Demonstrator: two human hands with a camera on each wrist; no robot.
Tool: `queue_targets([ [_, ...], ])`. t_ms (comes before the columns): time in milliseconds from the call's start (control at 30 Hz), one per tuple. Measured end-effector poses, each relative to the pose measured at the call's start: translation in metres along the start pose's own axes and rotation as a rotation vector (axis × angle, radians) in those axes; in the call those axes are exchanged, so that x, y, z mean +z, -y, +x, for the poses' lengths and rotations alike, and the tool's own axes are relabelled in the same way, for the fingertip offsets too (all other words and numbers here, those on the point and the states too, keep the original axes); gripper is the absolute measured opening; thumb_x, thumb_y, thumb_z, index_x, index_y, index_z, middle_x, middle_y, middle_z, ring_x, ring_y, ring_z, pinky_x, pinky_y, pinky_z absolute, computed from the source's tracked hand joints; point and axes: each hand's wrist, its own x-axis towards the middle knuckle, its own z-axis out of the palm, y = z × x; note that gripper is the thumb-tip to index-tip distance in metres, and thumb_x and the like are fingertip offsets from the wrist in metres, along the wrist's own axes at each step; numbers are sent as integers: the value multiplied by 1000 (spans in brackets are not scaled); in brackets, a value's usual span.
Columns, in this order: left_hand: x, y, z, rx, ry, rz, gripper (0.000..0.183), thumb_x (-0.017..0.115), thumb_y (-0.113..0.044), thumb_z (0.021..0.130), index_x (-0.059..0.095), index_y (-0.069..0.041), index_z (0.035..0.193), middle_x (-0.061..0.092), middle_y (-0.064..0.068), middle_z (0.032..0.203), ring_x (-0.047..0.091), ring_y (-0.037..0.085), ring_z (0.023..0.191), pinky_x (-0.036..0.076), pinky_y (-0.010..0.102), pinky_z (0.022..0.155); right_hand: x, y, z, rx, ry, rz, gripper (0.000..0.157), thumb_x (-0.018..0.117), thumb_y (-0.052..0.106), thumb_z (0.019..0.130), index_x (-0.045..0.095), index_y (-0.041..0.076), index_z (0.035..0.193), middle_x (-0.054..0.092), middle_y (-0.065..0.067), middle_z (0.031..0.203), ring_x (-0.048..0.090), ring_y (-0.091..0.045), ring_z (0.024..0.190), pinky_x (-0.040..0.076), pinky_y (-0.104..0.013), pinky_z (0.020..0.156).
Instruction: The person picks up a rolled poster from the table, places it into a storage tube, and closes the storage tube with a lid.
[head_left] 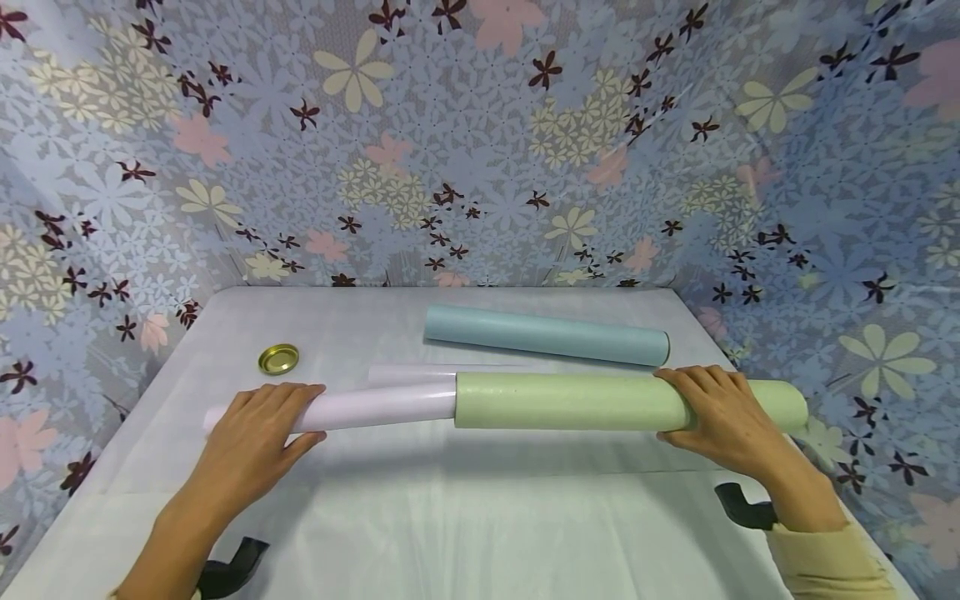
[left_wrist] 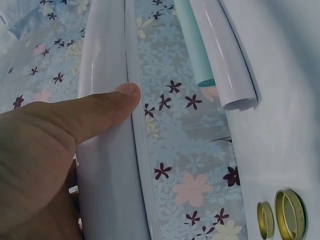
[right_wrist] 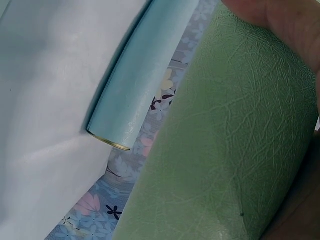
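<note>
My left hand [head_left: 258,437] grips a glossy white paper roll [head_left: 382,406], its thumb lying across the sheet's long free edge in the left wrist view. The roll's right end meets the open end of a light green cardboard tube [head_left: 570,402] and appears to go inside it. Around the tube's right part, my right hand [head_left: 723,425] holds it level above the table. Close up in the right wrist view, the green tube [right_wrist: 215,135] has a creased, leathery surface. The inside of the tube is hidden.
Behind lies a light blue tube [head_left: 547,335] with a gold-rimmed end. A second white roll [head_left: 397,374] sits partly behind the held pieces. A round gold lid [head_left: 278,359] rests at the left of the white table [head_left: 480,533]. Flowered cloth [head_left: 465,125] hangs around it.
</note>
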Motion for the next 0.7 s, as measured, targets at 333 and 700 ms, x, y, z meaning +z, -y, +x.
queue_targets([
  [333,4,-7,7,11,15,-1,60,81,-29,72,57,-9,123,65,9,116,59,31,106,43,50,90,2,3,1,-1,-3,-9,84,88,35,55,52,14,128,62,-11,111,53,-34,100,37,-52,82],
  [700,10,-12,12,24,-7,11,60,81,-29,72,57,-9,123,65,9,114,60,30,105,44,49,90,3,6,4,-6,-16,-12,83,88,35,55,52,14,127,62,-11,109,53,-34,100,37,-51,80],
])
